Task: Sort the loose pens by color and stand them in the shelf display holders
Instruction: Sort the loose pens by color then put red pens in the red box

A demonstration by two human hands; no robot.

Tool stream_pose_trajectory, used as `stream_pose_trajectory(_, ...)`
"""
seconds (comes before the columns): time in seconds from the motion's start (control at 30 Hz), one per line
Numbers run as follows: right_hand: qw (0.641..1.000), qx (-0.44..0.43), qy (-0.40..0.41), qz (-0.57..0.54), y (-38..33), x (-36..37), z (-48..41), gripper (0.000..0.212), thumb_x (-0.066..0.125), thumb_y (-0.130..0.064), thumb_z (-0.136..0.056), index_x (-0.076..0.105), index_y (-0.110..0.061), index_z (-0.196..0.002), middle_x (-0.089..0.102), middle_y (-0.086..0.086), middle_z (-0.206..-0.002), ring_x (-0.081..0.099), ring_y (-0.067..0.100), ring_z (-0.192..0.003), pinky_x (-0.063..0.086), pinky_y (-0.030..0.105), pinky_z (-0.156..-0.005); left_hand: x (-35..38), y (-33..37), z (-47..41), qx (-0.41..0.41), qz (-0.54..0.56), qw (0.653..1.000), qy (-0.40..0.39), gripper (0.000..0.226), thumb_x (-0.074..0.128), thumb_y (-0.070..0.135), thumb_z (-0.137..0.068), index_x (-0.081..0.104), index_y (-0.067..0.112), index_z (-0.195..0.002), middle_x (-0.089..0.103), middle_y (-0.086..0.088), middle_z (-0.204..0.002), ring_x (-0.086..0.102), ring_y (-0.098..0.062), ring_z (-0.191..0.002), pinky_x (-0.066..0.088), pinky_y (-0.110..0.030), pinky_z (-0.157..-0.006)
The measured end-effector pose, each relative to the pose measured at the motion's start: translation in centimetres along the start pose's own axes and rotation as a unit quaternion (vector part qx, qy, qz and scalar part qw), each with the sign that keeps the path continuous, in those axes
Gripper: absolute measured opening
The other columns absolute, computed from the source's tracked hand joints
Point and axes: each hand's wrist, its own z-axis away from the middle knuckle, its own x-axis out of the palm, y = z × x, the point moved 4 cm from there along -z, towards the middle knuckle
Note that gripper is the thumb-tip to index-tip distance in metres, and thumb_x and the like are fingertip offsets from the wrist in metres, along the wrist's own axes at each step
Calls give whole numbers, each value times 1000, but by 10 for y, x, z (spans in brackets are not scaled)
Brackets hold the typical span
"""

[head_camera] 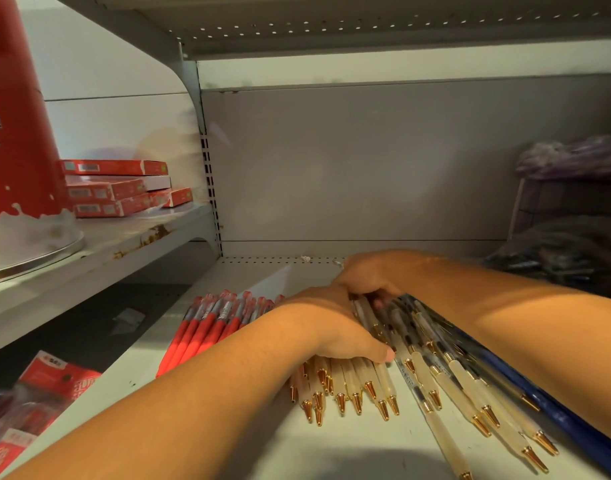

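Note:
Loose pens lie in groups on the white shelf (349,448). A row of red pens (207,327) lies at the left, with clear caps pointing to the back. Cream pens (352,386) with gold tips lie in the middle, and more of them fan out to the right (470,386). Dark blue pens (553,410) run along the right edge. My left hand (332,327) rests flat on the cream pens, thumb at their barrels. My right hand (366,277) reaches across behind it, fingers curled over the far ends of the fanned pens. No display holder is in view.
A grey back panel (366,161) closes the shelf. On a higher shelf at the left stand a stack of red boxes (117,188) and a tall red container (16,116). Red packets (37,400) lie below left. Bagged items (571,216) fill the right rear corner.

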Motion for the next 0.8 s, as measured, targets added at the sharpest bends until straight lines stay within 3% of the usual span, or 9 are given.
stream_pose_trajectory(0.13,985,-32,154,-70,6,-26,-2,16,49,-16,-98,54,-2,-94,54,9,-67,51,16,-46,46,24,-42,1,4,6,-1,-20,998,-58,65,70,71,-70,50,24,-109,55,7,-89,58,-14,-83,44,-29,-61)
stream_pose_trajectory(0.3,969,-46,209,-120,19,-57,11,14,47,-13,-98,50,0,-101,56,12,-64,53,18,-43,45,26,-44,0,6,8,-15,-24,997,-69,75,68,75,-69,48,24,-120,56,5,-95,58,-16,-89,47,-31,-65)
stream_pose_trajectory(0.37,970,-47,195,-135,24,-61,19,15,48,-14,-99,53,0,-99,57,10,-64,54,17,-44,46,26,-47,1,7,7,-18,-42,996,-71,83,66,78,-67,45,24,-125,54,4,-99,58,-19,-95,51,-34,-75)
stream_pose_trajectory(0.47,983,-28,105,-146,33,-46,32,14,51,-17,-98,54,-5,-94,56,5,-63,52,15,-49,45,25,-54,3,10,9,-16,-76,994,-80,87,61,82,-67,45,23,-129,52,3,-100,56,-21,-96,50,-35,-78)
stream_pose_trajectory(0.6,996,-6,9,-83,40,-17,53,16,54,-13,-96,53,-3,-109,54,2,-64,49,10,-46,45,21,-47,0,12,12,-4,-121,990,-76,91,57,85,-67,44,20,-130,54,0,-102,56,-23,-97,48,-35,-79)
stream_pose_trajectory(0.7,997,-19,1,-72,42,-9,64,15,59,-9,-93,57,-1,-106,56,3,-63,49,10,-44,44,19,-42,-5,9,14,3,-115,990,-82,88,56,85,-67,48,21,-128,60,-1,-112,58,-22,-100,47,-33,-77)
stream_pose_trajectory(0.8,996,-45,-21,-72,39,-5,73,15,63,-12,-93,61,-2,-103,59,2,-63,50,9,-46,42,17,-40,-8,7,14,15,-67,994,-79,71,54,80,-76,59,23,-118,65,3,-102,61,-14,-87,44,-27,-65)
